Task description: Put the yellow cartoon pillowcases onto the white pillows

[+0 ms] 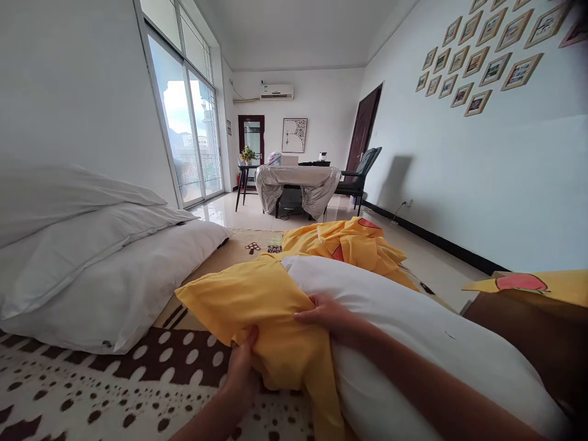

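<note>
A white pillow lies across the front, its far-left end inside a yellow pillowcase. The rest of the pillow, toward the right, is uncovered. My left hand grips the lower left edge of the pillowcase, thumb on top and the other fingers hidden beneath the cloth. At the pillowcase's opening, my right hand is closed on the yellow fabric where it meets the white pillow; some fingertips are out of sight. A loose flap of the case hangs down between my two arms.
Several white pillows are stacked at the left. Beyond the pillow lies crumpled yellow fabric with red prints. A brown and cream patterned blanket spreads underneath. At the right is a brown box-like shape with yellow cloth on it. Farther back stands a covered table.
</note>
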Tool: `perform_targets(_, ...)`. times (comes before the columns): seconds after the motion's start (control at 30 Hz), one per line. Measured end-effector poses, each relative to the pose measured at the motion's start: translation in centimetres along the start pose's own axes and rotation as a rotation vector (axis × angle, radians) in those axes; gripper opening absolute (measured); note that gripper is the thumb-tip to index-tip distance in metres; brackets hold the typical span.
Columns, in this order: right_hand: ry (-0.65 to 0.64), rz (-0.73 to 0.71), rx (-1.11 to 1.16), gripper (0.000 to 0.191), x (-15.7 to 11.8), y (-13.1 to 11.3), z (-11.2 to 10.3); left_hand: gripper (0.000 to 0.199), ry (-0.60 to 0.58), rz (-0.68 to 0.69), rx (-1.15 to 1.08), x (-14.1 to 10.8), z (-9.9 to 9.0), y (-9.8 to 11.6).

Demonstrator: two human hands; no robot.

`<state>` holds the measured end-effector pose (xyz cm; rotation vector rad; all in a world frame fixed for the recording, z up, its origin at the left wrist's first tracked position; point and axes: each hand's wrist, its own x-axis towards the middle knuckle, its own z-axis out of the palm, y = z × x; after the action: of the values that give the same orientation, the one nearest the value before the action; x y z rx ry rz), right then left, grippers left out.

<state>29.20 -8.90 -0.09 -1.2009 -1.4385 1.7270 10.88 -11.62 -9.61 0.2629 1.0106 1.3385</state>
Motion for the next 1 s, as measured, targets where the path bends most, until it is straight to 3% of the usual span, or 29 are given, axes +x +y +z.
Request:
perform_targets(0.23, 0.131, -0.106, 0.154, 0.039, 0.7, 0.4, 1.0, 0.05, 0.138, -0.083, 0.025, -1.7, -2.4, -1.9)
perform_targets(0.33, 0.136, -0.103, 0.168, 0.037, 0.7, 0.5, 1.0, 0.042, 0.097, -0.114, -0.023, -2.2, -2.1, -2.2)
perform_targets(0.53, 0.042, -0.109, 0.187, 0.038, 0.6, 0.8, 1.2, 0.038, -0.104, -0.137, -0.031, -1.9, -1.1, -0.1)
perform_targets(0.67, 0.029, -0.126, 0.177, 0.041, 0.4, 1.1, 1.1, 0.039, 0.018, -0.098, 0.06, -0.8, -1.4, 0.1)
perform_targets(0.83, 0.198, -0.046, 0.065, 0.026, 0.3, 0.7, 0.4, 0.04, 0.058, -0.069, 0.019, -0.7, -3.3, -0.8)
perform_targets(1.0, 0.303, 0.01, -0.09, 0.024, -0.6, -2.8, -0.5, 0.052, 0.034, -0.089, 0.037, -1.5, -4.2, -0.9)
